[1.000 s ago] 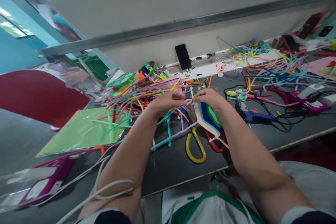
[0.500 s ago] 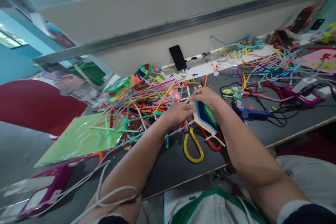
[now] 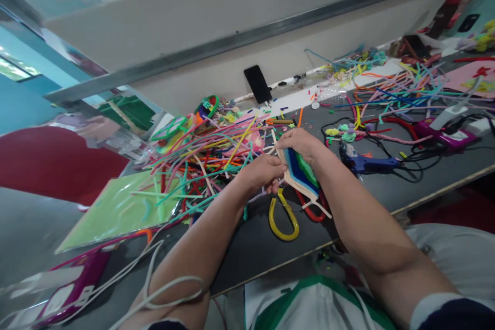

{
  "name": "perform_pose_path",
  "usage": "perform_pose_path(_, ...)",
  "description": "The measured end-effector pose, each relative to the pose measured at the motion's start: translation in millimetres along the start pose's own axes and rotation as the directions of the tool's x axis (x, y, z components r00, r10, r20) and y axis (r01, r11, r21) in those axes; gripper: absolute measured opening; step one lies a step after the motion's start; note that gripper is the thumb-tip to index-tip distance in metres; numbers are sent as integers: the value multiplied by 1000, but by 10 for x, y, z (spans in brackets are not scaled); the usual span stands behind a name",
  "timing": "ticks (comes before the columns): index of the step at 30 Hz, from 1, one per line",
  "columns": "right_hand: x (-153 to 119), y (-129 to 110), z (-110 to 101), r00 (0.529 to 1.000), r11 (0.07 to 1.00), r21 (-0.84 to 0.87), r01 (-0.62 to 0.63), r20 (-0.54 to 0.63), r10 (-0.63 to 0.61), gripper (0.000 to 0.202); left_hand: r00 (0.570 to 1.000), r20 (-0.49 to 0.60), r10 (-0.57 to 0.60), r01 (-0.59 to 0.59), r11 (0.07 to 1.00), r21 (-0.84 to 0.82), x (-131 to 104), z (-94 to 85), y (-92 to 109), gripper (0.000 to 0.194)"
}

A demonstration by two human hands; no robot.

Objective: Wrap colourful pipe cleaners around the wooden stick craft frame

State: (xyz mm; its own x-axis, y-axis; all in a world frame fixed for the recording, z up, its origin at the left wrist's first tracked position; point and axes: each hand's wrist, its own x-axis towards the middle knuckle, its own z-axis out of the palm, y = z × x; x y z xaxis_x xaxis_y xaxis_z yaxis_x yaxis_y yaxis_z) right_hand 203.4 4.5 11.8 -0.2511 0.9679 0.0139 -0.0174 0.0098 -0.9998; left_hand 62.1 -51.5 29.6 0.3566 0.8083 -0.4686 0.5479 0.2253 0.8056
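Note:
A craft piece of pipe cleaners, bent in angled bands of cream, light blue, dark blue and green, is held up just above the table. My left hand pinches its cream outer edge from the left. At its upper corner, the fingers of my right hand are closed on the same piece, and my wrist hides part of the green side. Loose cream ends stick out at top and bottom. Below lie a yellow looped handle and a red looped handle, the red one partly covered by the piece.
Loose pipe cleaners are heaped left of my hands. A green sheet in clear plastic lies further left. A blue glue gun with black cables is on the right. A phone leans against the back panel. A white cable crosses my left forearm.
Both hands keep their hold on the piece, with slight shifts of the fingers. The whole view has moved a little, so the background sits slightly further left.

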Motion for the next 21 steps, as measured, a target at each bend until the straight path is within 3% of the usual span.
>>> perform_pose_path(5,15,19,-13,999,999,10,-35,-15,35,14,1000,4,14,-14,999,-31,-13,-13,-5,32)
perform_pose_path(12,23,33,-44,1000,1000,13,6,-24,-5,18,999,-13,41,-43,976,-214,30,25,-33,25)
perform_pose_path(21,21,30,-31,1000,1000,-28,0,-23,0,17,999,-33,11,-18,978,-210,33,81,-41,30)
